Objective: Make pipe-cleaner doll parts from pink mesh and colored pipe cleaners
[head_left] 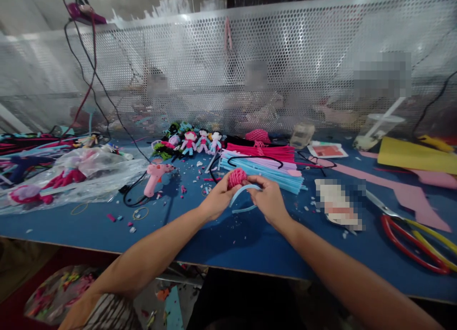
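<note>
Between my two hands, above the blue table (221,242), is a pink ball-like piece of wound pipe cleaner (237,177). My left hand (219,196) grips it from the left side. A light blue pipe cleaner (240,191) curves in an arc below the pink piece, its lower end bent back. The fingers of my right hand (267,194) pinch this blue strip at its right side, close to the pink piece. Behind my hands lie bundles of light blue pipe cleaners (282,178) and pink pipe cleaners (274,152).
A pink glue gun (154,177) with a black cord stands at left, near a plastic bag (107,177) of pieces. Several small dolls (203,142) sit at the back. Large scissors (410,239) and pink sheet material (385,182) lie at right. A perforated metal screen (200,58) rises behind.
</note>
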A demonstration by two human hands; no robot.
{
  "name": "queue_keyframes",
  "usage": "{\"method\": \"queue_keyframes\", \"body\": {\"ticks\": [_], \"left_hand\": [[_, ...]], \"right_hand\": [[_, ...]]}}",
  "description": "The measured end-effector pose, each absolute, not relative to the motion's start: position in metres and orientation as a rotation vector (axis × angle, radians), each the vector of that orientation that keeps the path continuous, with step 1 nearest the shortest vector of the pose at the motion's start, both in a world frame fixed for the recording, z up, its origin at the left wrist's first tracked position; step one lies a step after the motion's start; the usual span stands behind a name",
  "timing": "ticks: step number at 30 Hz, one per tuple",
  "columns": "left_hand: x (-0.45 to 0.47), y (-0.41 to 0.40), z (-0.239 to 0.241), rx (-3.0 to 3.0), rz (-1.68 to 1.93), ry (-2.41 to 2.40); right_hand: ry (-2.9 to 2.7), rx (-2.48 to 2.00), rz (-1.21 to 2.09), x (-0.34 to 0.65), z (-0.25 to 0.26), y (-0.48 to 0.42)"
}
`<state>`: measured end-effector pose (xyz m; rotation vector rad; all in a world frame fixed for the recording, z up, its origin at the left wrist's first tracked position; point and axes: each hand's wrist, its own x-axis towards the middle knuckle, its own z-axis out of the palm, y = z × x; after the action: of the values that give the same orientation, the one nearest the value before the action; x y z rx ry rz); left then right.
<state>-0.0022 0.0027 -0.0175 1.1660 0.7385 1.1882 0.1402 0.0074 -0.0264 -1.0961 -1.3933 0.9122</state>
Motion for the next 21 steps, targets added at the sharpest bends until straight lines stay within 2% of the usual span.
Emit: {"method": "queue_keyframes", "body": {"ticks": [7, 17, 21], "left_hand": [[-0.0033, 0.0012, -0.0144, 1.176, 1.132, 0.717], [-0.0078, 0.0035, -0.0143, 1.161, 1.223, 0.669], [-0.0093, 0.0053, -0.0169, 1.057, 1.185, 0.655]], "right_hand": [[-1.472, -1.060, 0.894, 0.1437, -0.0245, 0.0077], [-1.534, -1.098, 1.120, 0.1431, -0.0215, 0.0040], [-1.503, -1.082, 0.898, 0.1476, -0.0205, 0.0053]]}}
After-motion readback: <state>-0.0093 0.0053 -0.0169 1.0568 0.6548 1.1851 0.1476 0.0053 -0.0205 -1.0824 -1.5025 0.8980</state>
